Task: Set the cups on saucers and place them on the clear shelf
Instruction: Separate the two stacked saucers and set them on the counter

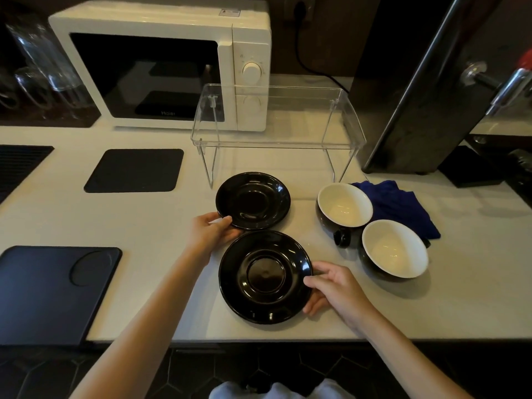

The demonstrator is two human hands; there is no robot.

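Note:
Two black glossy saucers lie on the pale counter. My left hand (211, 230) grips the near-left rim of the far saucer (253, 200). My right hand (331, 286) holds the right rim of the near saucer (265, 277). To the right stand two dark cups with cream insides, the far cup (345, 205) with its handle toward me and the near cup (394, 249) beside it. Both cups are empty and apart from the saucers. The clear shelf (276, 139) stands just behind the far saucer, with nothing on top.
A white microwave (161, 64) sits behind the shelf. A blue cloth (400, 205) lies behind the cups. Black mats (135, 170) and a dark tray (54, 292) lie at the left. A dark machine (426, 90) rises at the right. Glassware (43, 61) stands far left.

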